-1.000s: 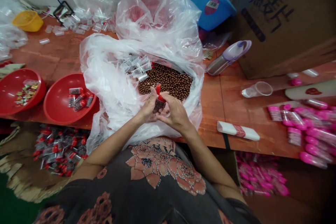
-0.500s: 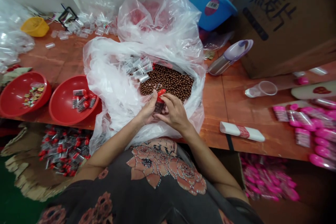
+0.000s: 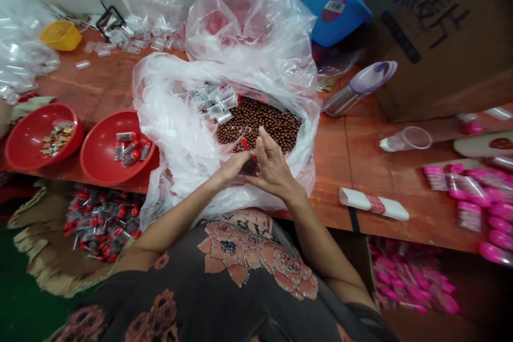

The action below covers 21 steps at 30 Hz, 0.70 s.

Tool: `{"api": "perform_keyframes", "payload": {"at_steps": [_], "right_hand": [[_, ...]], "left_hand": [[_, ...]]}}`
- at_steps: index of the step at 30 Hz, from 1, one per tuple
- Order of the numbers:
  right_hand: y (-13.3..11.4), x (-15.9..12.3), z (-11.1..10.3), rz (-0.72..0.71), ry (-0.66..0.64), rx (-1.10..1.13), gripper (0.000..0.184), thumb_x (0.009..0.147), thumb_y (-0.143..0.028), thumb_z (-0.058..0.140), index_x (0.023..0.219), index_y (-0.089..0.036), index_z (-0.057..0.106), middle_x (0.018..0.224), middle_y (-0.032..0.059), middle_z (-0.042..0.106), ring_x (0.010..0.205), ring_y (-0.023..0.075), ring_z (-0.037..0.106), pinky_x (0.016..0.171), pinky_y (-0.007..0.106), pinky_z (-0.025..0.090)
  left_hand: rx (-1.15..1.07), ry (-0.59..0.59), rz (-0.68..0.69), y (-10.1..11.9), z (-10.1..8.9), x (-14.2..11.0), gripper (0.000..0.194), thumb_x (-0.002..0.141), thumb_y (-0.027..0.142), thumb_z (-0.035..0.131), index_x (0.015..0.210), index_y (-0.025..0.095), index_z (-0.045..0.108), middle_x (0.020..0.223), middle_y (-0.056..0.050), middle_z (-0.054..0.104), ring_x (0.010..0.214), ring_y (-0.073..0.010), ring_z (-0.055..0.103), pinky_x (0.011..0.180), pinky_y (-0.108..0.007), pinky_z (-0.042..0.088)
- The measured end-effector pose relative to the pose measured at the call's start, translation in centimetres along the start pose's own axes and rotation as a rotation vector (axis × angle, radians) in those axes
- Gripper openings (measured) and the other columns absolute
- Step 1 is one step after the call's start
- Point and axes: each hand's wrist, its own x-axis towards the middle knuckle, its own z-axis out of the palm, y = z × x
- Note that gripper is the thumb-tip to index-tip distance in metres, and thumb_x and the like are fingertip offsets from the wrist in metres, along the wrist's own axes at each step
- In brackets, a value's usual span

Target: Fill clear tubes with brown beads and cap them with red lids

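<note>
Between my hands is a small clear plastic container with dark contents and a red top [image 3: 246,144], partly hidden by my fingers. My left hand [image 3: 233,166] is closed around its left side. My right hand [image 3: 274,166] grips the other side, thumb low against the container and forefinger pointing up. Just beyond lies a heap of round brown chocolate balls [image 3: 268,123] in a spread-open white plastic bag [image 3: 160,96]. Several clear plastic containers [image 3: 218,100] lie in the bag, left of the balls.
Two red bowls [image 3: 94,163] stand left, one with filled containers. Below are a carton [image 3: 40,256] of red-topped containers and another with pink-capped ones [image 3: 412,278]. On the right are a bottle [image 3: 360,88], a plastic cup [image 3: 414,138], a white roll [image 3: 372,203] and pink-capped containers [image 3: 468,187].
My right fingers have lifted off the red top and straightened upward. My left hand has turned slightly lower around the container. The whole view has shifted a little.
</note>
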Motion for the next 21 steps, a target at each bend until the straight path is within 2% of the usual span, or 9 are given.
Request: {"api": "perform_keyframes", "payload": {"at_steps": [3,6,9,11,13,16,19,21], "right_hand": [[-0.4,0.5,-0.6,-0.071,-0.113,-0.043,0.087,0.084,-0.044,0.067,0.154,-0.032,0.018,0.160,0.0073,0.029,0.152,0.0330,0.014,0.121,0.062,0.017],[-0.6,0.3,-0.9,-0.053,-0.099,-0.084,0.087,0.084,-0.045,0.067,0.154,-0.030,0.019,0.151,0.0096,0.040,0.147,0.0345,0.025,0.122,0.063,0.011],[-0.5,-0.3,-0.4,0.040,0.002,-0.076,0.091,0.083,-0.046,0.067,0.155,-0.023,0.016,0.141,0.0153,0.042,0.137,0.0360,0.036,0.120,0.062,0.021],[-0.5,-0.8,0.2,0.115,0.055,-0.045,0.087,0.084,-0.044,0.065,0.153,-0.022,0.018,0.137,0.0163,0.043,0.130,0.0356,0.041,0.113,0.060,0.033],[-0.7,-1.2,0.7,0.168,0.085,-0.003,0.079,0.084,-0.042,0.064,0.150,-0.022,0.024,0.132,0.0158,0.045,0.124,0.0338,0.044,0.107,0.055,0.041],[-1.2,-1.4,1.1,0.192,0.096,0.041,0.070,0.084,-0.039,0.063,0.144,-0.021,0.032,0.127,0.0150,0.048,0.120,0.0311,0.047,0.104,0.051,0.043],[-1.7,-1.3,1.1,0.183,0.071,0.022,0.074,0.082,-0.043,0.065,0.143,-0.018,0.032,0.129,0.0164,0.048,0.121,0.0317,0.046,0.104,0.050,0.042],[-1.8,-1.1,1.1,0.182,0.055,-0.014,0.076,0.081,-0.046,0.065,0.143,-0.018,0.031,0.130,0.0171,0.048,0.121,0.0327,0.046,0.104,0.050,0.041]], "left_hand": [[0.210,0.026,0.079,-0.3,-0.1,-0.1,0.019,0.089,0.026,0.055,0.089,0.014,0.071,0.090,-0.009,0.070,0.092,-0.0211,0.061,0.083,-0.032,0.050],[0.203,0.015,0.085,-0.2,-0.1,-0.5,0.016,0.088,0.023,0.058,0.095,0.016,0.070,0.098,-0.009,0.070,0.096,-0.0208,0.061,0.087,-0.032,0.049],[0.066,0.006,0.056,-0.2,0.0,-0.9,0.022,0.090,0.031,0.055,0.102,0.016,0.067,0.090,-0.008,0.068,0.086,-0.0189,0.063,0.077,-0.029,0.052],[-0.075,0.030,0.028,-0.2,0.1,-1.0,0.035,0.093,0.043,0.048,0.109,0.016,0.065,0.087,-0.008,0.068,0.078,-0.0173,0.064,0.070,-0.028,0.052],[-0.184,0.034,-0.010,-0.1,0.3,-0.9,0.049,0.094,0.056,0.039,0.112,0.016,0.063,0.083,-0.008,0.067,0.072,-0.0162,0.064,0.064,-0.027,0.051],[-0.207,0.040,-0.086,0.0,0.5,-0.5,0.063,0.091,0.069,0.034,0.104,0.015,0.065,0.072,-0.007,0.064,0.063,-0.0155,0.063,0.055,-0.025,0.048],[-0.157,0.094,-0.103,0.0,0.6,-0.1,0.055,0.090,0.065,0.043,0.084,0.014,0.064,0.064,-0.006,0.062,0.054,-0.0129,0.059,0.048,-0.023,0.043],[-0.160,0.124,-0.084,-0.1,0.6,0.0,0.047,0.091,0.058,0.047,0.080,0.015,0.062,0.063,-0.005,0.060,0.049,-0.0108,0.054,0.045,-0.022,0.040]]}}
